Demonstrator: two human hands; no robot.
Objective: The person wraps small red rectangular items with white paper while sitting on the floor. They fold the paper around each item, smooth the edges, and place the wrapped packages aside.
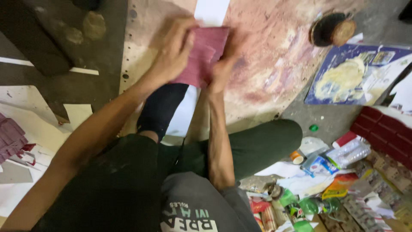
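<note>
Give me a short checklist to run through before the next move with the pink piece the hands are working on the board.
1. Left hand on the pink ribbed piece: ok, its grip covers the piece's left edge.
2. Right hand on the piece: ok, fingers hold its right lower edge.
3. Piece lies flat on the stained board: cannot tell, the hands hide its underside.
4. White strip under the piece: ok, it shows above it.
5. Round dark-rimmed dish apart from the hands: ok.
6. Pile of bottles and packets clear of the board: ok, it lies on the floor beside the knee.
</note>
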